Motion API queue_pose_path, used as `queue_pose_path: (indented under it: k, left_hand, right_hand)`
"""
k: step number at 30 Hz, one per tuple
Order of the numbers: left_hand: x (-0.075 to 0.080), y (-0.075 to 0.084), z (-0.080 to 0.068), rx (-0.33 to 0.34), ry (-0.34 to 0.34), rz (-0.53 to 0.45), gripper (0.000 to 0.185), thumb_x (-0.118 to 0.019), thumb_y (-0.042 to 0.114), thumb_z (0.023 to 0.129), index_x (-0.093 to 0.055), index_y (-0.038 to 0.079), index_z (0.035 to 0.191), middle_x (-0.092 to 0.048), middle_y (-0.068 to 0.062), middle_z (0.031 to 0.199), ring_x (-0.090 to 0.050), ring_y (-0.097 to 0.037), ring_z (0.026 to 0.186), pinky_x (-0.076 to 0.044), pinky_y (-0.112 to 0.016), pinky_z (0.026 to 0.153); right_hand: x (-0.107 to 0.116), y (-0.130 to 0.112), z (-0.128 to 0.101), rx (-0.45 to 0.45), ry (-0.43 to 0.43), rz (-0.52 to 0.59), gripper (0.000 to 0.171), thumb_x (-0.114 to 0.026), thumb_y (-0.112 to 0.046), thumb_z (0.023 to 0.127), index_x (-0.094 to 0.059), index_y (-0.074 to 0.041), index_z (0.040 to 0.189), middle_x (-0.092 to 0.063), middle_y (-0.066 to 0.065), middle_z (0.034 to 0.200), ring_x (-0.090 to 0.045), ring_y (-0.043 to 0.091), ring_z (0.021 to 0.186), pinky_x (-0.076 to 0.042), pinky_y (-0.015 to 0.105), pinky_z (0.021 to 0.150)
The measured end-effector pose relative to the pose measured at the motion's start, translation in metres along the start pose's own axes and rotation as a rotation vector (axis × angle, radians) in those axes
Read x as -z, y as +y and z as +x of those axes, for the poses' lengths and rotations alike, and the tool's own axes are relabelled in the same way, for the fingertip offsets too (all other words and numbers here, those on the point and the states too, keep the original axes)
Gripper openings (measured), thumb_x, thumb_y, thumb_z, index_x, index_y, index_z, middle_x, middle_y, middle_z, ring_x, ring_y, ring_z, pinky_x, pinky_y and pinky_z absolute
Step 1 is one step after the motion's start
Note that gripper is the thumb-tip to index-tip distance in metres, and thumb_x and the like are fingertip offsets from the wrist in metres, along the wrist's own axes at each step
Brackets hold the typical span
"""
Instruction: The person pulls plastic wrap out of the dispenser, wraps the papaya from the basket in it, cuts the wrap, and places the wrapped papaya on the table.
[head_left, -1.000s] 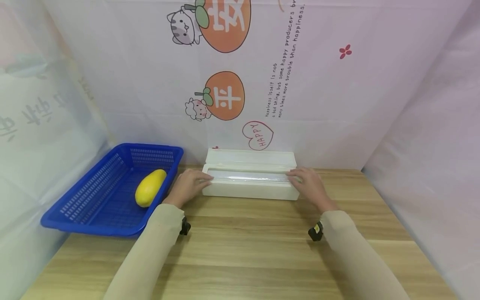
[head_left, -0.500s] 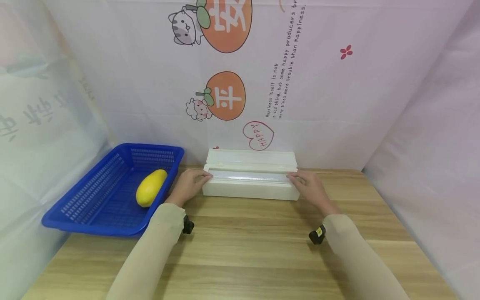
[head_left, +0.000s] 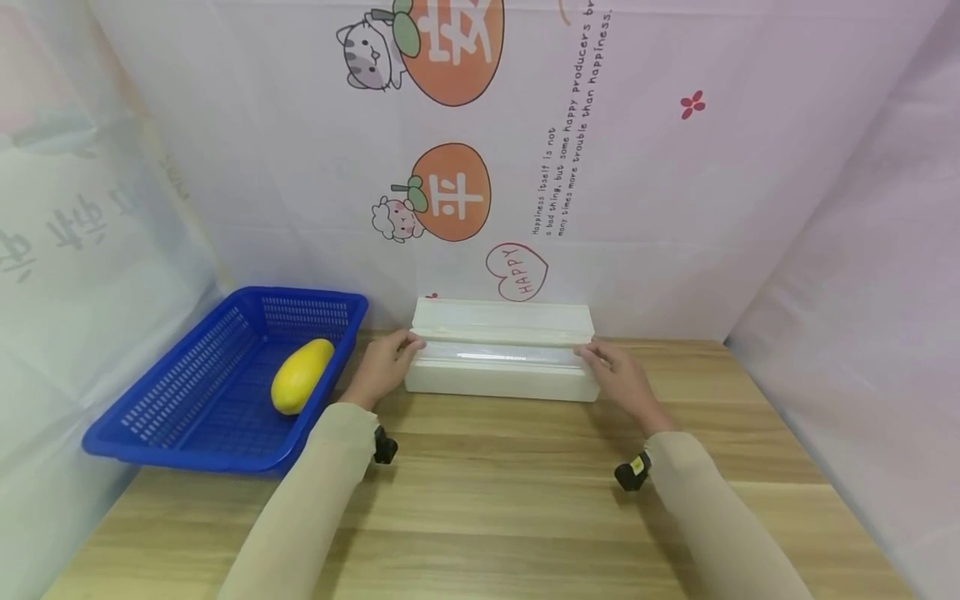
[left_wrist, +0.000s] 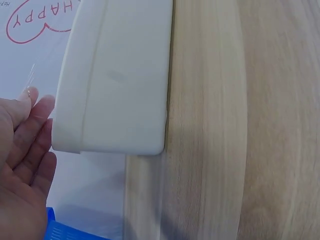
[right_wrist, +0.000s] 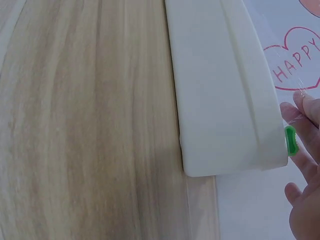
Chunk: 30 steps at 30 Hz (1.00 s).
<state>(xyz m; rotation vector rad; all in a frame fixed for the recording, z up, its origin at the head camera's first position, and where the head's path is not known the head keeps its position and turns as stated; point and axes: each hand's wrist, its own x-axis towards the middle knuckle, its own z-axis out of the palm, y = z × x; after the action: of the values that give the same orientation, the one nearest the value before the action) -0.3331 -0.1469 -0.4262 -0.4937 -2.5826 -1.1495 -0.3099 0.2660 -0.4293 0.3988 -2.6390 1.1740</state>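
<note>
A long white cling film dispenser [head_left: 498, 382] stands on the wooden table against the back wall, its lid [head_left: 502, 315] raised behind it. Clear cling film [head_left: 491, 355] stretches across the opening between both hands. At the box's left end, my left hand [head_left: 381, 368] pinches one corner of the film between thumb and index finger; the other fingers are loosely bent. My right hand [head_left: 621, 379] pinches the opposite corner at the right end. The right wrist view shows a green slider [right_wrist: 291, 140] at the box's end, beside the right fingers.
A blue plastic basket [head_left: 187, 458] stands on the left, close to the left forearm, with a yellow mango [head_left: 302, 377] in it. White printed cloth [head_left: 630, 250] hangs right behind the dispenser and along both sides of the wooden table [head_left: 495, 500].
My left hand has risen slightly towards the back of the dispenser, and the film's far edge has lifted with it. The right hand has barely moved.
</note>
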Motion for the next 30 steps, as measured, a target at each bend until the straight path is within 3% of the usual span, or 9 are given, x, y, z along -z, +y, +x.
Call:
queue_pose_path:
  k: [7,12,18,23,30]
  left_hand:
    - [0.000,0.001,0.000,0.026,0.016,-0.051,0.026,-0.054,0.026,0.105,-0.069,0.006,0.111,-0.071,-0.010,0.108,-0.063,-0.026,0.096,-0.053,-0.044,0.085]
    - [0.001,0.002,-0.001,0.050,0.015,-0.094,0.026,-0.052,0.026,0.106,-0.068,0.008,0.113,-0.071,-0.009,0.110,-0.064,-0.025,0.101,-0.053,-0.043,0.089]
    - [0.002,0.005,0.002,0.090,0.021,-0.134,0.026,-0.049,0.029,0.107,-0.065,0.010,0.114,-0.069,-0.007,0.111,-0.063,-0.023,0.105,-0.052,-0.042,0.094]
    - [0.004,0.011,0.003,0.078,0.040,-0.144,0.024,-0.049,0.025,0.107,-0.065,0.008,0.113,-0.069,-0.008,0.108,-0.063,-0.023,0.102,-0.052,-0.041,0.092]
    - [0.007,0.020,0.004,0.103,0.063,-0.173,0.025,-0.048,0.025,0.108,-0.063,0.006,0.114,-0.068,-0.010,0.108,-0.062,-0.026,0.102,-0.051,-0.041,0.092]
  right_hand:
    - [0.004,-0.001,-0.003,-0.007,-0.011,0.051,0.043,-0.046,-0.041,0.107,-0.066,-0.008,0.126,-0.047,0.018,0.149,-0.036,0.038,0.141,-0.032,0.061,0.110]
    - [0.005,-0.002,-0.003,-0.027,0.000,0.074,0.044,-0.046,-0.044,0.106,-0.065,-0.008,0.124,-0.053,0.018,0.144,-0.036,0.038,0.141,-0.031,0.062,0.110]
    - [0.008,-0.008,-0.002,-0.040,0.009,0.109,0.045,-0.045,-0.045,0.106,-0.065,-0.009,0.125,-0.061,0.012,0.134,-0.047,0.034,0.134,-0.036,0.057,0.109]
    - [0.010,-0.013,-0.002,-0.041,0.016,0.133,0.044,-0.046,-0.044,0.106,-0.065,-0.009,0.123,-0.065,0.011,0.127,-0.056,0.032,0.124,-0.040,0.055,0.107]
    - [0.012,-0.020,-0.001,-0.068,0.031,0.157,0.046,-0.046,-0.049,0.105,-0.064,-0.009,0.119,-0.068,0.011,0.120,-0.058,0.032,0.119,-0.039,0.056,0.106]
